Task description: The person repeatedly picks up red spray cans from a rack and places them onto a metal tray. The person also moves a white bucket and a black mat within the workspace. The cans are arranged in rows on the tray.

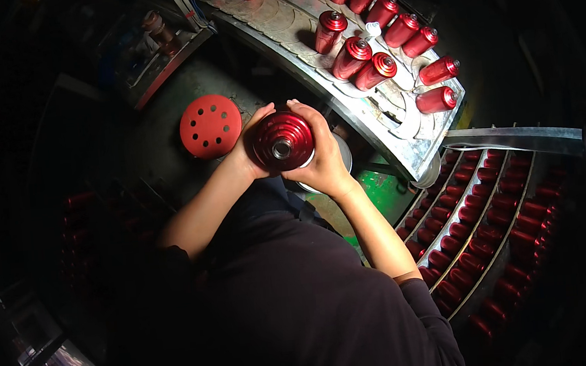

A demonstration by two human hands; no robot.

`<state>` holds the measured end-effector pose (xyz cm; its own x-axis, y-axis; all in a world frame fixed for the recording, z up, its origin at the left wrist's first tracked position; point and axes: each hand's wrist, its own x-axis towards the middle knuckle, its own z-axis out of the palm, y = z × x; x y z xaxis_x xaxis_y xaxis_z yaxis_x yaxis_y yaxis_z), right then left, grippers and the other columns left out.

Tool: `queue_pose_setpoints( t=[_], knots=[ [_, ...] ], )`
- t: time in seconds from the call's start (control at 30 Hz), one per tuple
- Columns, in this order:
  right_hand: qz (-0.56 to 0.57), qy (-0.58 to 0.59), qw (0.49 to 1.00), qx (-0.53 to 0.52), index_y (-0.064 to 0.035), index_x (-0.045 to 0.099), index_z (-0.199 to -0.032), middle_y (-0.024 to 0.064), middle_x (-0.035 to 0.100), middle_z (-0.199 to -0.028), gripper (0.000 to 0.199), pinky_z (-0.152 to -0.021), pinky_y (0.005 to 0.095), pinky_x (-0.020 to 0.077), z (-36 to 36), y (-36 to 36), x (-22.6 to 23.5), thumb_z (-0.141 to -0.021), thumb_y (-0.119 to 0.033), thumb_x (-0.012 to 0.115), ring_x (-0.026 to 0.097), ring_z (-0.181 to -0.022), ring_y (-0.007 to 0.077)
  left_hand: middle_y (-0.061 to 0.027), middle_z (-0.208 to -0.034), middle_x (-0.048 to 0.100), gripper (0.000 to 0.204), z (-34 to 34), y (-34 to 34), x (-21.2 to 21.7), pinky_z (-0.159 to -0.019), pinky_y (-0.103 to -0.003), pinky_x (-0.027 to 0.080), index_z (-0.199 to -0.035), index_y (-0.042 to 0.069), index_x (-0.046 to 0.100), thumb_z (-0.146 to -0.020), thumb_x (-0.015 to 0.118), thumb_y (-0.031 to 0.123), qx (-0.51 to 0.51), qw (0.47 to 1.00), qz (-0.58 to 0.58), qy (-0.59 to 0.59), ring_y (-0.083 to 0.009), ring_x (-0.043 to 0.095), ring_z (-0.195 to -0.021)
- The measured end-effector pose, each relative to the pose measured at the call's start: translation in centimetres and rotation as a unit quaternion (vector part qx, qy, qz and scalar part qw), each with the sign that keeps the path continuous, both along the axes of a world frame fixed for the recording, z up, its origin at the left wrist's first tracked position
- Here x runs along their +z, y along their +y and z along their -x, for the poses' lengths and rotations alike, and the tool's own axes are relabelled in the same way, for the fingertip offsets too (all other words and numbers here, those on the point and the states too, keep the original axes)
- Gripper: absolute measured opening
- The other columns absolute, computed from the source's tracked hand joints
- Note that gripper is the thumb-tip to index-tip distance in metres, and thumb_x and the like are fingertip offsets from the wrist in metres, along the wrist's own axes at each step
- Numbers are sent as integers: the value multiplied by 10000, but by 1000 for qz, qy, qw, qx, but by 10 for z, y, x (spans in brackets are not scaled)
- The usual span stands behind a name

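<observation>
1. Red metal can (283, 140): held mid-frame, in front of the person's chest, top end w/ silver valve facing the camera. Held in the air, just left of the curved counter (342, 103), not resting on it.
2. Left hand (249, 148): fingers wrapped around the can's left side, thumb up near the top rim. Holding the can.
3. Right hand (322, 154): fingers curled over the can's right side and top edge, closed on it. Both hands touch the can; the fingertips nearly meet above it.
4. Pale round object (341, 153) partly visible behind the right hand; kind cannot be told.
5. Counter: metal, curved, w/ overlapping plates. Approx. a dozen similar red cans (375, 71) stand on it, well apart from the held one, loosely in rows toward upper right.
6. Red round stool (210, 126) w/ holes in the seat: on the floor, near the left hand.
7. Lower right: metal rail lanes (470, 200) filled w/ rows of red cans, below the counter's end.
8. Green floor patch (383, 191) between the right forearm and the lanes.
</observation>
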<state>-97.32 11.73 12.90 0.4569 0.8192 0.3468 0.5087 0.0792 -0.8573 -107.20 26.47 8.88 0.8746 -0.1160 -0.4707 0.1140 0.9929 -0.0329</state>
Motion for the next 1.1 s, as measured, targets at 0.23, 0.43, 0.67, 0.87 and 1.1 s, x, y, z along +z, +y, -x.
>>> queue_pose_setpoints(
  t=[0.23, 0.43, 0.67, 0.87, 1.1],
  knots=[
    [-24, -5, 1000, -1, -43, 439, -1371, 178, 531, -1408, 938, -1058, 409, 470, 15, 37, 18, -536, -67, 864, 548, -1293, 339, -80, -1127, 699, 455, 23, 34, 28, -902, -414, 567, -1190, 128, 626, -1011, 458, 511, 10, 998, -63, -17, -225, 683, -1021],
    [37, 55, 998, -24, 5, 497, -1288, 227, 565, -1316, 812, -1000, 421, 491, 26, 113, 27, -566, -79, 858, 592, -1192, 388, -124, -1467, 451, 716, 53, 88, 43, -1159, -356, 280, -1512, 91, 338, -963, 627, 449, 119, 844, -489, 186, -172, 429, -1358],
    [80, 32, 996, 1, 12, 512, -1254, 200, 626, -1161, 802, -913, 445, 502, 57, 212, 10, -606, -254, 903, 626, -1051, 395, -143, -1358, 492, 941, 93, 170, 78, -1092, -405, 403, -1447, 89, 430, -646, 900, 241, 16, 545, -838, 3, -309, 473, -1296],
    [56, -19, 994, 90, 26, 517, -1267, 221, 619, -1180, 832, -904, 423, 527, 63, 289, -9, -577, -244, 896, 640, -1050, 391, -124, -1258, 569, 854, 110, 246, 55, -1032, -373, 451, -1387, 67, 503, -634, 894, 160, 20, 580, -814, 26, -255, 558, -1182],
    [73, 46, 984, 155, -2, 443, -1403, 206, 599, -1266, 869, -1029, 473, 431, 83, 360, -32, -663, -240, 830, 588, -1162, 392, -92, -1303, 574, 838, 135, 303, 57, -1055, -351, 439, -1394, 52, 495, -643, 866, 72, 19, 629, -768, 118, -193, 539, -1233]
  ],
)
